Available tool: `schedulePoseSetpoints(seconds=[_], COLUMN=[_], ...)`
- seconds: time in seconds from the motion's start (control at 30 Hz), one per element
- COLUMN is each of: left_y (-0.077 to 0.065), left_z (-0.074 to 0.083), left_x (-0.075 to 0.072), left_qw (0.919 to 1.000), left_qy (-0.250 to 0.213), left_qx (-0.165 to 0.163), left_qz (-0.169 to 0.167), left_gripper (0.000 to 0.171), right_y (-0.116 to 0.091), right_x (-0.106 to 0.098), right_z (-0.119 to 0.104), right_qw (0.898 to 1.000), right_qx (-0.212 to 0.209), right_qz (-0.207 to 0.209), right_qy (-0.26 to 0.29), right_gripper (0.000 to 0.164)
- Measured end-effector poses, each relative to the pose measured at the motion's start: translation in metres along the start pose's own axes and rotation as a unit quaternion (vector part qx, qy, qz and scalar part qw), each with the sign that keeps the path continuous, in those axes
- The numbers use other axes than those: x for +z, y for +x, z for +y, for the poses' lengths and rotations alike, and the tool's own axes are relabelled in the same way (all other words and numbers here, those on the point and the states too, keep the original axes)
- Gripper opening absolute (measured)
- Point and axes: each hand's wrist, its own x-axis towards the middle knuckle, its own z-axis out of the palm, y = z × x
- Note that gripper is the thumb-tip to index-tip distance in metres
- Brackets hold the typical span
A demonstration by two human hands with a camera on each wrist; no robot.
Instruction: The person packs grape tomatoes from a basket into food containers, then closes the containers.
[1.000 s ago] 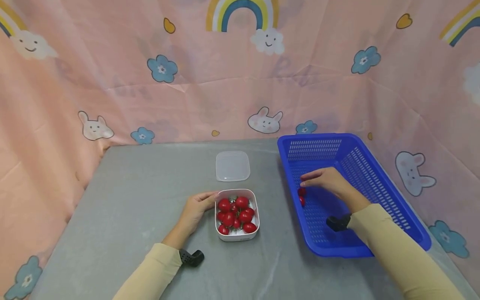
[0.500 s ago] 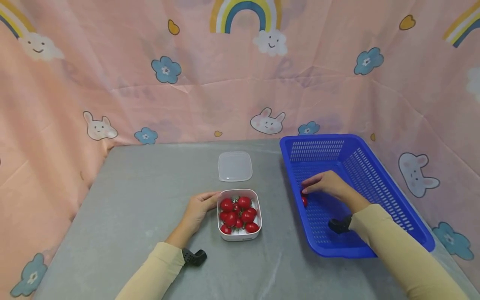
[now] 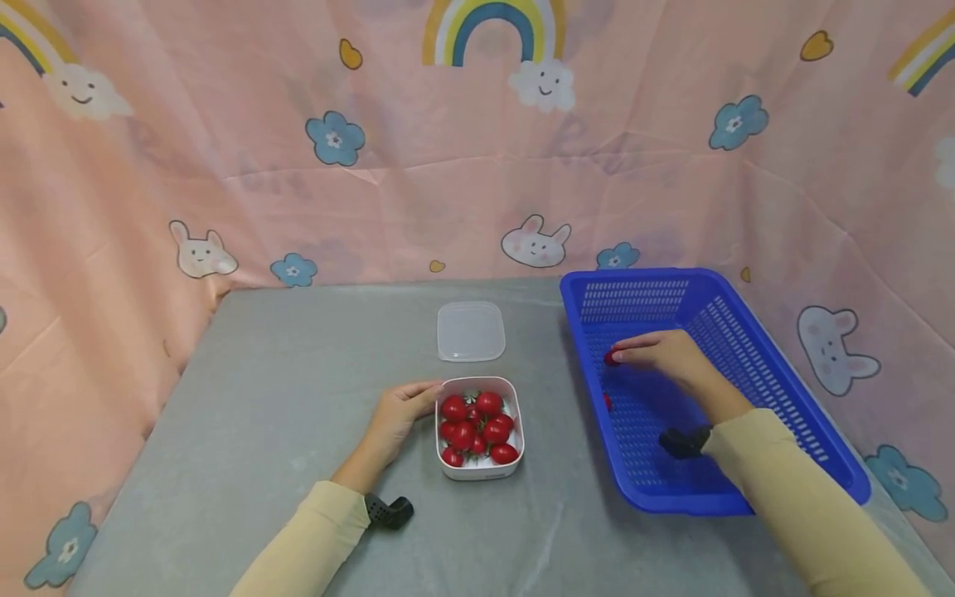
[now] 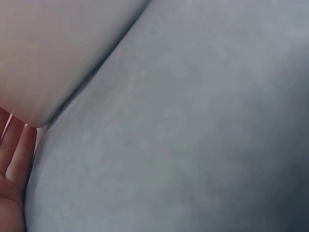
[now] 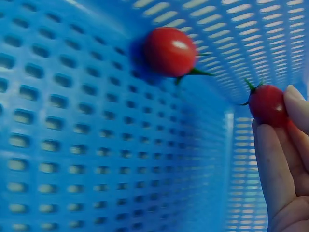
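Note:
My right hand (image 3: 671, 361) is inside the blue plastic basket (image 3: 627, 497), pinching a cherry tomato (image 5: 268, 105) between thumb and fingertips. The held tomato has a green calyx and is raised off the basket floor. A second cherry tomato (image 5: 170, 52), also with green sepals, lies in the basket by its left wall. My left hand (image 3: 391, 423) touches the upper left corner of a small white square container (image 3: 477, 474), its fingers (image 4: 21, 154) fairly straight along the outer wall. Several cherry tomatoes (image 3: 496, 429) fill much of that container.
A translucent square lid (image 3: 472, 332) lies flat behind the container. The grey table (image 3: 298, 365) ends at a pink patterned curtain (image 3: 418, 199) at the back and sides. High basket walls surround my right hand.
My right hand has taken hold of a tomato in the basket and lifted it slightly away from the other one. My left hand stays at the container. The head view has shifted slightly.

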Motion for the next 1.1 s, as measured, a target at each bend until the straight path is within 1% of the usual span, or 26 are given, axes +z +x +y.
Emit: schedulePoseSetpoints(seconds=[0.1,0.23,0.37,0.47,0.6,0.77,0.87,0.97,1.1], left_y=[0.001,0.001,0.002,0.002,0.003,0.003,0.003,0.003,0.004], left_z=[0.000,0.000,0.000,-0.001,-0.001,0.000,0.001,0.001,0.000], left_x=[0.001,-0.001,-0.002,-0.003,-0.002,-0.001,-0.002,-0.003,-0.004], left_qw=[1.0000,0.9999,0.9999,1.0000,0.9999,0.9999,0.9998,0.9999,0.9998], left_qy=[-0.002,0.006,0.009,0.004,0.011,0.017,0.018,0.013,0.015], left_qx=[-0.001,0.008,0.005,-0.001,0.005,0.003,0.006,0.007,0.006], left_qz=[0.000,0.006,0.007,0.004,0.002,0.000,-0.003,-0.006,-0.011], left_gripper=[0.032,0.031,0.030,0.030,0.030,0.030,0.031,0.031,0.032], right_y=[-0.005,-0.012,-0.025,-0.034,-0.046,-0.058,-0.061,-0.066,-0.079], right_x=[-0.005,-0.008,-0.008,-0.006,-0.001,0.014,0.026,0.040,0.061], right_z=[-0.008,-0.024,-0.040,-0.049,-0.060,-0.075,-0.085,-0.094,-0.105], right_qw=[1.000,0.997,0.994,0.992,0.990,0.984,0.978,0.975,0.974], right_qx=[-0.006,-0.034,-0.051,-0.054,-0.058,-0.079,-0.086,-0.088,-0.089], right_qz=[0.012,0.037,0.047,0.046,0.038,0.032,0.031,0.040,0.064], right_qy=[0.022,0.052,0.085,0.103,0.123,0.155,0.187,0.201,0.196], right_gripper=[0.062,0.066,0.066,0.062,0.050,0.033,0.021,0.021,0.032])
